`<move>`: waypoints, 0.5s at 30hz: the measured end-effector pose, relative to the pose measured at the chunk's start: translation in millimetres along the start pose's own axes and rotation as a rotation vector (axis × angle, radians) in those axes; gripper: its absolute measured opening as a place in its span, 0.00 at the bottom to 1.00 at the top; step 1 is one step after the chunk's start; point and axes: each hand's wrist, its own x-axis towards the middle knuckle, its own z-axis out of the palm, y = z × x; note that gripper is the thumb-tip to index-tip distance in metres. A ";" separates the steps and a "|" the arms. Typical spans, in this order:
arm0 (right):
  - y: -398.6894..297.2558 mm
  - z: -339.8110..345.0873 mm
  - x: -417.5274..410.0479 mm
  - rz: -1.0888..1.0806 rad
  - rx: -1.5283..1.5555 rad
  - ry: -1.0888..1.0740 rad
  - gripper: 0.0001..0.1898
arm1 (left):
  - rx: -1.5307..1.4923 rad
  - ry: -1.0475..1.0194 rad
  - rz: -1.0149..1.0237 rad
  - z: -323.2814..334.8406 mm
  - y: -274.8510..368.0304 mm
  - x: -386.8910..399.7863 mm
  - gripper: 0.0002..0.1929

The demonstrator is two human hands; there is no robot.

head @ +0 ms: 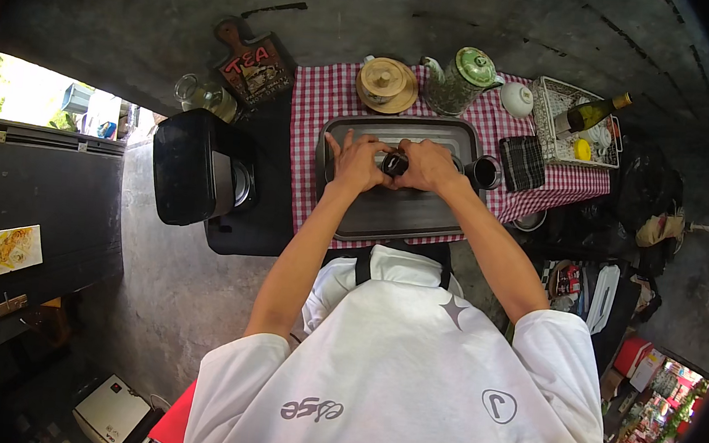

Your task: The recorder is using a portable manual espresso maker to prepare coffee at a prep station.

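Note:
My left hand (359,166) and my right hand (428,164) meet over a grey metal tray (386,218). Between them is a small dark round container (395,163), gripped from both sides. Its lower part is hidden by my fingers. Some fingers of my left hand spread out toward the tray's far left corner. Just right of my right hand, a dark cylindrical cup (485,171) stands at the tray's right edge. Another round rim shows partly behind my right wrist.
A red checkered cloth (311,97) lies under the tray. Beyond it stand a lidded cup (382,81) with wooden lid and saucer, a green enamel teapot (461,82) and a white bowl (517,100). Right are a folded dark cloth (522,163) and a wire basket (547,112); left, a black appliance (185,165).

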 end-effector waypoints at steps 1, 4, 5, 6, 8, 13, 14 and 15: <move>0.6 0.6 -0.1 -0.006 0.001 0.007 0.36 | 0.000 -0.001 0.000 0.2 -0.1 0.1 0.35; -0.2 -0.1 -1.5 -0.005 0.001 0.020 0.36 | -0.013 0.001 0.006 1.2 -0.6 0.5 0.35; -0.7 -0.4 -1.9 0.001 0.001 0.025 0.36 | -0.014 0.008 0.009 1.6 -0.9 0.5 0.35; -1.0 -0.3 -1.8 0.001 0.002 0.025 0.36 | -0.015 0.016 0.012 2.4 -1.6 0.5 0.35; -1.3 -0.2 -0.9 -0.002 0.000 0.020 0.35 | -0.015 0.023 0.016 3.9 -3.0 0.8 0.35; -0.5 1.0 0.7 0.008 -0.010 0.000 0.37 | -0.017 0.029 0.024 1.8 -1.4 -0.6 0.36; -1.5 0.3 0.4 0.008 -0.004 0.010 0.36 | -0.014 0.025 0.022 1.3 -0.4 -1.3 0.35; -0.4 1.8 1.4 0.005 -0.006 0.009 0.36 | -0.012 0.022 0.018 0.7 0.6 -1.7 0.35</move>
